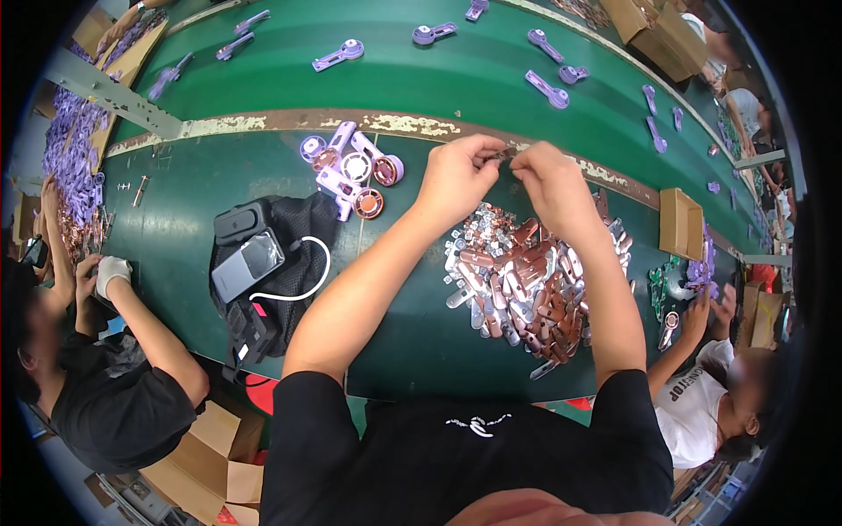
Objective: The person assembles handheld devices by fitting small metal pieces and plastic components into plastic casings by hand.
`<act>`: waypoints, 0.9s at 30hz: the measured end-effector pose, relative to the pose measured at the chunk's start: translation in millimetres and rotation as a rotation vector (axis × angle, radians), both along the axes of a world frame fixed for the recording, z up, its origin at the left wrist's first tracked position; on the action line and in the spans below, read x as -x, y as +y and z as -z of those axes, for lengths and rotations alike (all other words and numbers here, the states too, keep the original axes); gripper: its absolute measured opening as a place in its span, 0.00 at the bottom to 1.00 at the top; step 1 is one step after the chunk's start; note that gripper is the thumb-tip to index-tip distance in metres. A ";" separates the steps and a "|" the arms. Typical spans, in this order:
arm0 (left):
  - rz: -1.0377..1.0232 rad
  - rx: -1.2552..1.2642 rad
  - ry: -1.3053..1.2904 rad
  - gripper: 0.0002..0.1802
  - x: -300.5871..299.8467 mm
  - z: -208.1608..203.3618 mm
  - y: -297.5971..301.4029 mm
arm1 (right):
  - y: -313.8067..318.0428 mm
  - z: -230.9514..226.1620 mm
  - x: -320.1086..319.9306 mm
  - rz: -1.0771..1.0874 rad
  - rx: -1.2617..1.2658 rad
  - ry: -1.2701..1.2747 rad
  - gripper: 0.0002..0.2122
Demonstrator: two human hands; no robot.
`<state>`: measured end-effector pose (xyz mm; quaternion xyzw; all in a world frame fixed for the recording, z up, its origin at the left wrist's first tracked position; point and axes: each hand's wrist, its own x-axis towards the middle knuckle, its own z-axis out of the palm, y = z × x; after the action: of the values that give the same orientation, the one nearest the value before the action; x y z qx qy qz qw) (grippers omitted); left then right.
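Both arms reach forward, and the hands meet near the back edge of the green table (386, 351). My left hand (460, 174) is pinched closed, fingertips almost touching those of my right hand (551, 180), also pinched closed. A small dark piece (503, 154) shows between the fingertips; its kind is too small to make out. Below the hands lies a heap of shiny copper and silver elongated parts (517, 289), with small clear and copper bits (487, 230) at its upper left. Left of my left hand sits a cluster of purple-and-white handheld fan parts (351, 167) with copper rings.
Beyond a worn rail (307, 120) runs a green conveyor belt (263, 79) with scattered purple parts (548, 90). A phone (248, 266), black bag (298, 223) and white cable (326, 272) lie left. A small cardboard box (681, 223) stands right. Co-workers sit on both sides.
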<state>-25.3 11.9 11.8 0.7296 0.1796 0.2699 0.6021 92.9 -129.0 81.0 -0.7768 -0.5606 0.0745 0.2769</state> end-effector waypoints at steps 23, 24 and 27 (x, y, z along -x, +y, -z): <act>0.279 0.094 0.125 0.10 6.2 -15.7 1.3 | 21.2 -49.2 -15.8 -0.252 0.225 -0.106 0.05; 0.286 0.083 0.137 0.10 6.6 -16.1 1.0 | 22.2 -47.8 -16.0 -0.250 0.223 -0.103 0.05; 0.319 0.097 0.133 0.09 6.3 -14.9 1.5 | 24.8 -45.2 -14.3 -0.331 0.250 -0.332 0.05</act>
<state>-31.6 13.4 26.6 0.7352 0.1138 0.1131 0.6586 107.3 -104.2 126.2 -0.7044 -0.7042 0.0591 0.0670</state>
